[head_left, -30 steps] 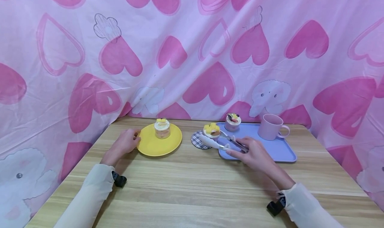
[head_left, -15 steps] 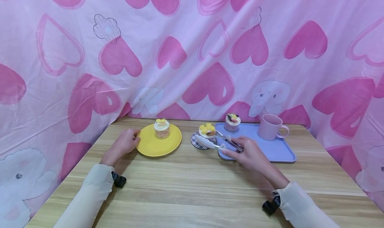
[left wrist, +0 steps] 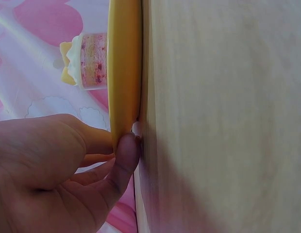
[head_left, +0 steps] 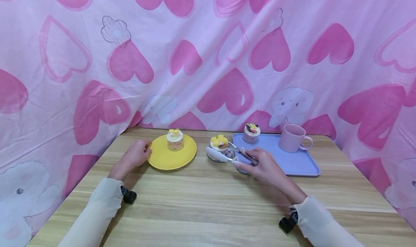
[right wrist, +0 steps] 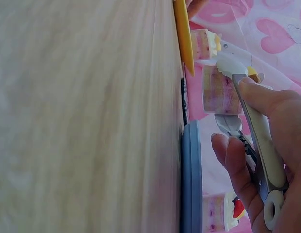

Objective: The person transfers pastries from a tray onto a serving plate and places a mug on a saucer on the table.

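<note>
My left hand point(head_left: 134, 155) pinches the near-left rim of a yellow plate point(head_left: 162, 161); in the left wrist view the thumb point(left wrist: 125, 158) lies against its underside. On that plate stands a dessert cup point(head_left: 175, 142) with cream and yellow cubes on top. My right hand point(head_left: 264, 167) grips a pair of tongs point(head_left: 217, 155) with white scalloped tips. Between those tips is another dessert cup point(right wrist: 221, 90), layered and topped with yellow cubes. The right wrist view shows it raised off the table, above a checked round coaster point(head_left: 230, 154).
Right of the coaster lies a lavender tray point(head_left: 292, 164). It bears a pink mug point(head_left: 292, 138) and a third dessert cup point(head_left: 251, 133) with fruit on top. A pink heart-patterned cloth point(head_left: 224, 91) hangs behind the wooden table point(head_left: 195, 203).
My right hand has moved left with the tongs, carrying the dessert cup from near the tray across the coaster toward the plate. The left hand and plate have stayed put.
</note>
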### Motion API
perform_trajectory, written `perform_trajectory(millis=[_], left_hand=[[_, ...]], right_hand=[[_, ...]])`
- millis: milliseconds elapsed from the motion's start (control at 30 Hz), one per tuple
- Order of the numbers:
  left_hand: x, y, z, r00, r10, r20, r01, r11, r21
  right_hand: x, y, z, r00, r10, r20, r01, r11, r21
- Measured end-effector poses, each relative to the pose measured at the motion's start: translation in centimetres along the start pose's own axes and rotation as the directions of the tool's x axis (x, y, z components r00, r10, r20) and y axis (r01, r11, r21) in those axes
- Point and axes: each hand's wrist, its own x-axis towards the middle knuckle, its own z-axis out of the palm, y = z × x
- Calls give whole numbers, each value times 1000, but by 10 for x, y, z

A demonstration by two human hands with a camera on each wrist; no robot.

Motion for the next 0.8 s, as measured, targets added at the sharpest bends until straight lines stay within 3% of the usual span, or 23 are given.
perform_trajectory(millis=[267,633,800], left_hand=[[-1,0,0,1000,-13,8,13,1000,-1],[-1,1,0,1000,5,-3,-5,1000,8],[-2,2,0,1000,10,-15,-10,1000,5]], right_hand=[[4,-6,4,1000,-3,14,3,1000,17],[12,-14,11,998,-53,-26,54,998,41],[16,-22,15,999,-40,-1,40,998,57]])
